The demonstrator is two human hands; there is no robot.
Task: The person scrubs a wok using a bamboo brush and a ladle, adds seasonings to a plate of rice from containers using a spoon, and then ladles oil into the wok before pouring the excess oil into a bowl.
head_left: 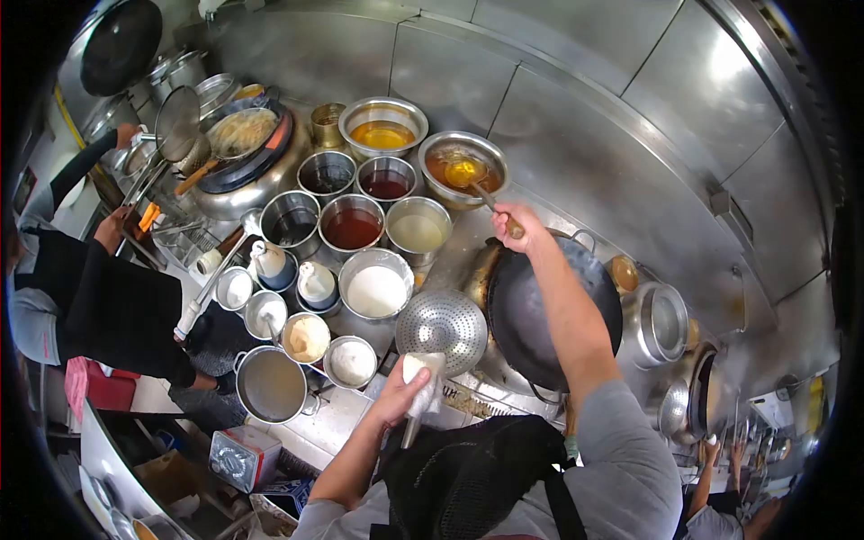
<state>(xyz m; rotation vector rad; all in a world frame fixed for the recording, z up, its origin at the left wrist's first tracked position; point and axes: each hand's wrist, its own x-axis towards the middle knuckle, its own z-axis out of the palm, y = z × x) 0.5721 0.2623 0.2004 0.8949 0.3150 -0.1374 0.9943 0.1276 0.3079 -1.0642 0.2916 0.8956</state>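
My right hand (520,227) is closed around the handle of a ladle (483,193). The ladle's head dips into golden oil in a steel bowl (495,148) by the back wall. My left hand (400,396) grips a white cloth (426,364), which appears wrapped round the handle of a perforated skimmer (441,331); a metal handle end sticks out below the cloth. The skimmer's round disc lies face up beside a large dark wok (549,306), under my right forearm. A pot of white powder or paste (377,290) stands left of the disc.
Pots of dark sauce (290,222), red liquid (351,228) and pale liquid (418,229) crowd the counter. A second oil bowl (382,130) stands behind. Below are seasoning bowls (306,337) and a stockpot (270,384). At left, a co-worker (99,288) works near another wok (243,135).
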